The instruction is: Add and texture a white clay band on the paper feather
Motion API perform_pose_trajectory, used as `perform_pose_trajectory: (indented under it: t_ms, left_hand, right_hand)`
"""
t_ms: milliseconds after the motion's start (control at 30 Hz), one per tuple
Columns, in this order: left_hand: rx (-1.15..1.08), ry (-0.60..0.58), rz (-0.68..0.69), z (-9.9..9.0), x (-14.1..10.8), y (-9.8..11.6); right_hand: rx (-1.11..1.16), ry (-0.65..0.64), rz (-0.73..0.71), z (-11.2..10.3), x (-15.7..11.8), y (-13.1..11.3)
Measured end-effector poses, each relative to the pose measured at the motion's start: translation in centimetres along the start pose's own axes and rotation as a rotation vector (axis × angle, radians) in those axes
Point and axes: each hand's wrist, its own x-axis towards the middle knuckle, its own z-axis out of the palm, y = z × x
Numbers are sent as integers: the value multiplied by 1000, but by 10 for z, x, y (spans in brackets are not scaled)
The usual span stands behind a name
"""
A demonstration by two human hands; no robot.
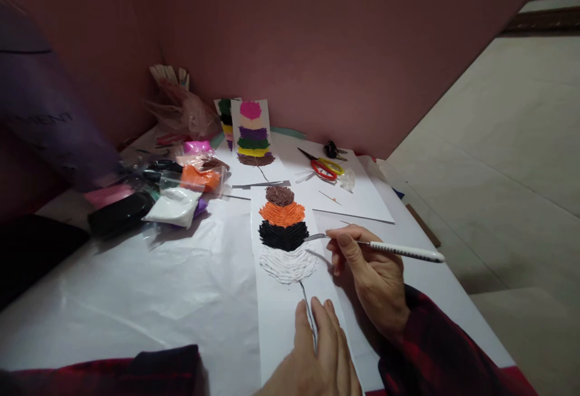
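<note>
A tall white card (281,317) lies in front of me. It bears stacked bands of textured clay: brown (280,195), orange (281,212), black (281,235) and white (289,264), with a thin dark stem line (306,299) below. My right hand (369,275) pinches a sculpting tool (405,252) with a patterned white handle and a thin metal end. Its curved tip meets the right edge of the black band. Fingers stretched out, my left hand (319,354) rests flat on the lower card, over part of the stem line.
Bags of coloured clay (176,206) pile up at the left. A finished-looking striped card (252,133) leans at the back, with another partly behind it. Scissors (324,166) lie on a white sheet (367,194) at the right. Behind rises a pinkish wall (317,52).
</note>
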Motion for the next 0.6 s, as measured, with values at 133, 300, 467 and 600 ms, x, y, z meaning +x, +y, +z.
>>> perform_pose_trajectory:
  t_ms: [133,300,467,600]
  left_hand:
    - [5,-10,9,0,0,0]
    - [2,13,-35,0,0,1]
    - [-6,-3,-13,0,0,-1]
    - [-23,14,-29,-1,0,0]
  right_hand:
    - [2,-10,37,0,2,3]
    - [54,-65,82,1,2,4]
    - [44,-133,78,0,0,6]
    - [29,-147,50,-1,-2,7]
